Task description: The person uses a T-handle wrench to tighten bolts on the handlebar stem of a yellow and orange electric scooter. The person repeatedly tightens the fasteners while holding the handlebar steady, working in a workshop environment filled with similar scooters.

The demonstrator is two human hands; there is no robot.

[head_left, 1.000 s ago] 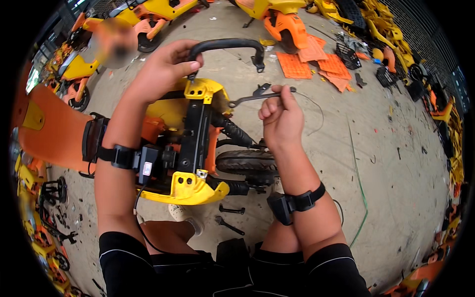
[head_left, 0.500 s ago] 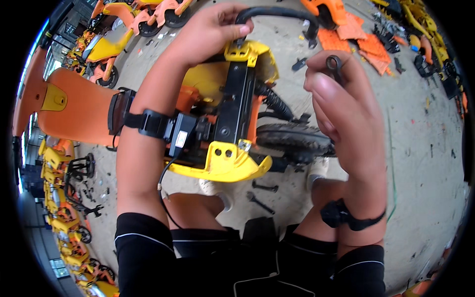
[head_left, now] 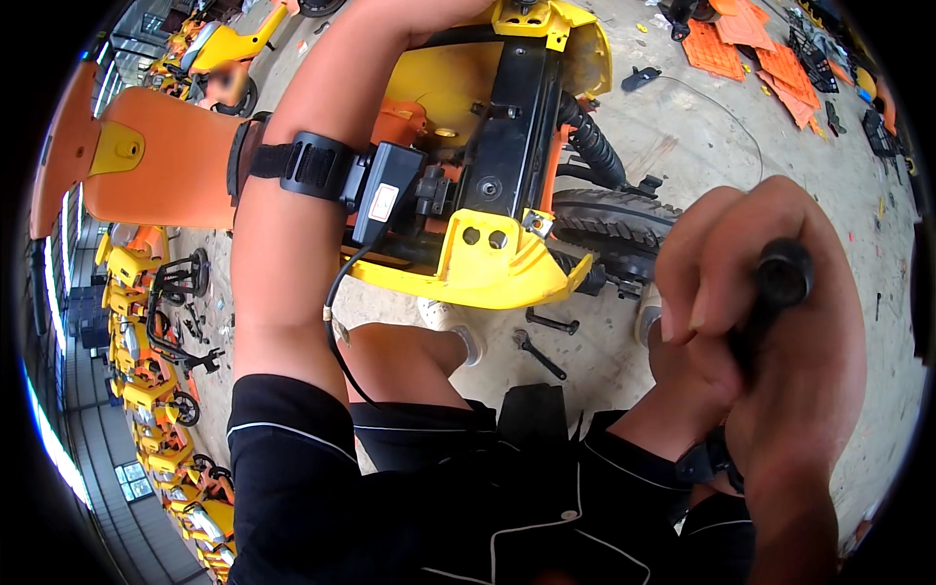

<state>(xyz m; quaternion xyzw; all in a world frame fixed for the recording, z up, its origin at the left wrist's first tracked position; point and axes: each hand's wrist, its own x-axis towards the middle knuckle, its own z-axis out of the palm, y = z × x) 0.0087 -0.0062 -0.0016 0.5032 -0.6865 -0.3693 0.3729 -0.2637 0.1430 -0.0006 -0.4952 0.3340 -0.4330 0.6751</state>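
Note:
My right hand, raised close at the right, is closed round a black socket wrench. The round end of this socket wrench pokes out beside the fingers; the rest is hidden in the fist. My left arm reaches over the scooter to the far edge, where only a sliver of my left hand shows; its fingers are out of sight. Nearest to it is the yellow bracket at the far end of the black scooter frame. A nearer yellow panel has two round holes.
Between my feet lie an adjustable wrench and a short dark double-ended tool. The scooter's wheel stands right of its frame. Orange panels lie at the far right. Yellow scooters line the left side.
My view has shifted, and the scooter sits higher in it. My right hand has come lower and closer with the wrench. The curved black bar by my left hand has left the view.

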